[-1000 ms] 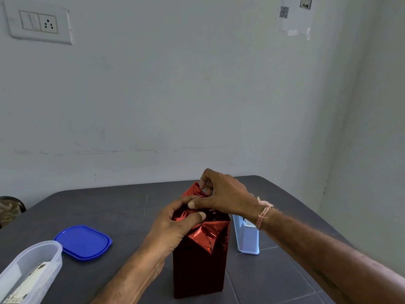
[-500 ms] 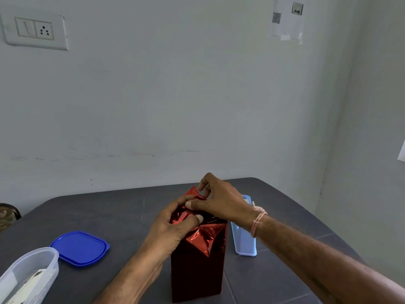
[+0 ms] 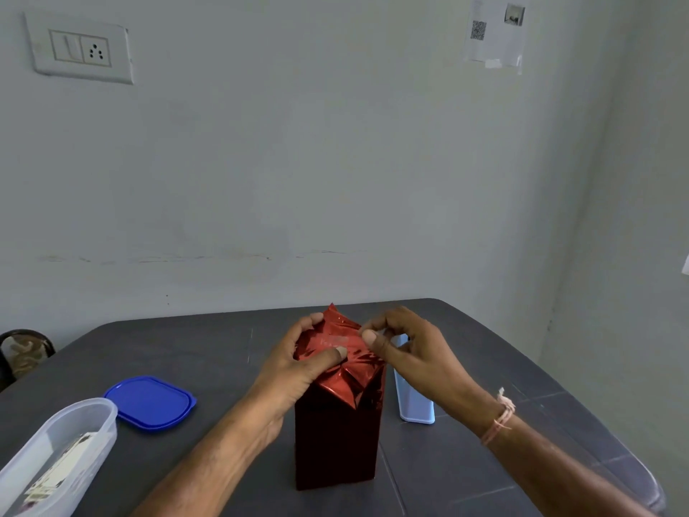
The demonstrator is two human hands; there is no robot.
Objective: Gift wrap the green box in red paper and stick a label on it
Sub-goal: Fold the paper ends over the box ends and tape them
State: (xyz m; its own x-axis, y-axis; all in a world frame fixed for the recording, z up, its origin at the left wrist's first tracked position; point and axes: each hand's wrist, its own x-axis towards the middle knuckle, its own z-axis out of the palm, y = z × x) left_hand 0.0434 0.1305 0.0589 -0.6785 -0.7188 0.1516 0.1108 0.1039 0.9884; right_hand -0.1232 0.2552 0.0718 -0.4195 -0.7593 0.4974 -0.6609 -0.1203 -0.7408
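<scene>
Left hand (image 3: 294,371) grips red paper (image 3: 346,382) on top, right hand (image 3: 414,352) now moved aside, fingers curled, grasp unclear.

The wrapped box (image 3: 337,442) stands upright at the centre of the table (image 3: 186,348). My left hand (image 3: 294,371) grips its top folds from the left. My right hand (image 3: 414,352) pinches them at the right edge. The lid (image 3: 151,401) lies on the table left of the box. The open tub (image 3: 93,423) sits nearer me, touching the lid, with cards (image 3: 59,468) in it. A slim container (image 3: 415,404) stands just behind the box, to its right.
</scene>
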